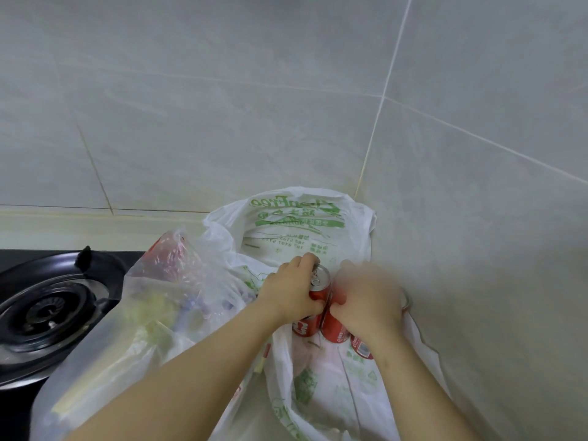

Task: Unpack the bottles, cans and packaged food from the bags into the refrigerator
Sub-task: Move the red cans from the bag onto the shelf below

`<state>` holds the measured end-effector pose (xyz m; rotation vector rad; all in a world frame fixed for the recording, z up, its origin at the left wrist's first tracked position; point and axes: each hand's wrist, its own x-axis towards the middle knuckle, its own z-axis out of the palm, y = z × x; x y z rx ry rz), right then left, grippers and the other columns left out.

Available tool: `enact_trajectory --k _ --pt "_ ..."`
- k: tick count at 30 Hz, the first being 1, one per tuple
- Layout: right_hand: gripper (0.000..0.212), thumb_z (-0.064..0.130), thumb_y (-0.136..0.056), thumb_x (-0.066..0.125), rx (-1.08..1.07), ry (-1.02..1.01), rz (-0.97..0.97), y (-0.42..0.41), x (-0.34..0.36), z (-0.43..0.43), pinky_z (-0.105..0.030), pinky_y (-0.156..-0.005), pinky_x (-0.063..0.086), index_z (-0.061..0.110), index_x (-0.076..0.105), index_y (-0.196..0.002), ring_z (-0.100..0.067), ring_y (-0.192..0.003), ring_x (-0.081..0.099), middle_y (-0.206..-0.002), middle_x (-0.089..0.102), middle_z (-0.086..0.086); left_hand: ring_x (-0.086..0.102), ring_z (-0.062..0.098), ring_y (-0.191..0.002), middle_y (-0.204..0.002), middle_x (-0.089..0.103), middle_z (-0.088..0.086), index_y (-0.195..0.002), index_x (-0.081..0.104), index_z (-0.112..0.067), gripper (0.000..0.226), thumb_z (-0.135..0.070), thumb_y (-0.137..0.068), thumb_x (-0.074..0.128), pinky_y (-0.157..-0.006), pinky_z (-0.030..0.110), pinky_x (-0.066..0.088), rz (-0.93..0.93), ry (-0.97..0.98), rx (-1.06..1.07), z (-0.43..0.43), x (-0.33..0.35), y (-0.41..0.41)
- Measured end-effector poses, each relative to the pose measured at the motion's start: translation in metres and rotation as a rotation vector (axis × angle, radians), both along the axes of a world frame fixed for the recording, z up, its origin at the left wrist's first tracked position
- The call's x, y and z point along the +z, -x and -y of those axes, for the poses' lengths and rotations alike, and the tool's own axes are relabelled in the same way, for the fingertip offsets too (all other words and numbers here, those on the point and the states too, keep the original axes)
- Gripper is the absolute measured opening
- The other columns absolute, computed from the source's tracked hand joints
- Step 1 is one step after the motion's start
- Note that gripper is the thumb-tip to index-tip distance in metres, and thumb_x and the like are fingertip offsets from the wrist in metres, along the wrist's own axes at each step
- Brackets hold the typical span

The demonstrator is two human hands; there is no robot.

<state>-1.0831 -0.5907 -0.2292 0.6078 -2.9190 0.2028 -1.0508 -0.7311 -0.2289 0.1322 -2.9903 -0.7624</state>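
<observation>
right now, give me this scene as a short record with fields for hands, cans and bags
left hand: grips a red can, silver top showing
right hand: blurred, grips a second red can
white bag: green print, open, holds the cans
clear bag: left of it, contents indistinct
gas burner: far left

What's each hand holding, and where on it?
Left hand grips a red can around its upper side, below the lid. Right hand, blurred, curls round a second red can, at its side.

Black gas burner point(44, 310) at left, grey tiled wall point(222, 106) behind, pale ledge point(95, 226), perhaps countertop
</observation>
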Motion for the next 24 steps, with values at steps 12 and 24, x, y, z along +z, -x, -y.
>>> enact_trajectory --k 12,24 --pt "0.074 0.049 -0.070 0.070 0.024 0.094 -0.046 -0.004 0.006 -0.003 -0.036 -0.110 0.013 0.035 0.036 -0.134 -0.016 -0.131 0.035 -0.126 0.053 0.006 0.050 0.021 -0.103 -0.110 0.053 -0.001 -0.123 0.040 -0.019 0.067 -0.025 -0.065 0.073 -0.084 0.032 0.042 -0.076 -0.039 0.087 0.001 0.001 -0.020" --pt "0.064 0.055 -0.068 0.066 0.022 0.148 -0.135 -0.038 0.011 -0.010 -0.029 -0.095 0.016 0.037 0.045 -0.125 -0.017 -0.119 0.038 -0.112 0.059 0.012 0.042 0.015 -0.105 -0.102 0.059 -0.008 -0.120 0.044 -0.022 0.068 -0.035 -0.060 0.073 -0.083 0.026 0.039 -0.155 0.010 0.106 0.001 0.009 -0.046"
